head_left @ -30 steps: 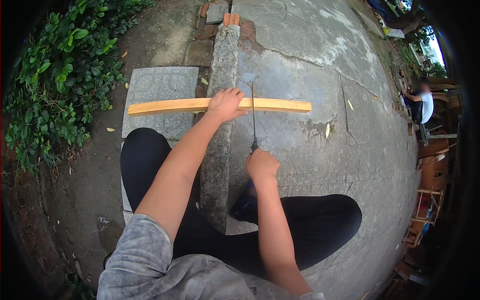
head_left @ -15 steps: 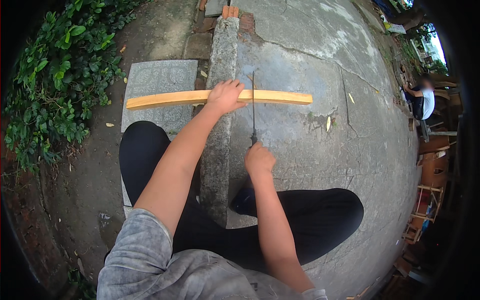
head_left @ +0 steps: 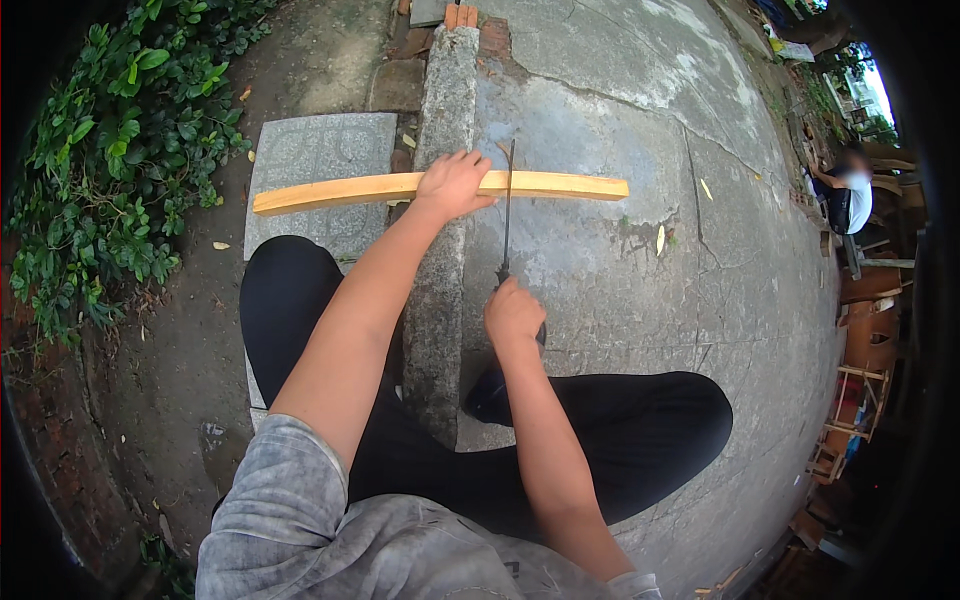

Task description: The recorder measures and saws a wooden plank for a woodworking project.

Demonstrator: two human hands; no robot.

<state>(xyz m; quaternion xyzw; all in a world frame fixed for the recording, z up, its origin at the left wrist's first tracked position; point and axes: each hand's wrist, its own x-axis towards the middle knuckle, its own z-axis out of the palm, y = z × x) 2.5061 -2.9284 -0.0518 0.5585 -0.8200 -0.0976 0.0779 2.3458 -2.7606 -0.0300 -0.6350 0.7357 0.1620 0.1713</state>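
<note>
A long squared bar of pale wood (head_left: 340, 192) lies crosswise over a raised concrete curb (head_left: 433, 300), its right part sticking out past the curb. My left hand (head_left: 455, 184) grips the wood where it rests on the curb, fingers over its far side and thumb on the near side. In my right hand (head_left: 515, 312) is the handle of a handsaw (head_left: 508, 225). Its narrow dark blade, seen edge-on, crosses the bar just right of my left hand and points away from me. Whether the blade has cut into the wood cannot be made out.
A patterned stone slab (head_left: 325, 140) lies under the bar's left part. Leafy bushes (head_left: 110, 140) grow at far left. My bent legs (head_left: 640, 425) flank the curb. Another person (head_left: 855, 195) sits at far right near wooden pieces (head_left: 865, 345). Cracked concrete paving (head_left: 620, 290) stretches rightward.
My right hand has shifted slightly to the left, and the saw's blade now leans a little, its tip further right. My left hand and the wood have stayed in place.
</note>
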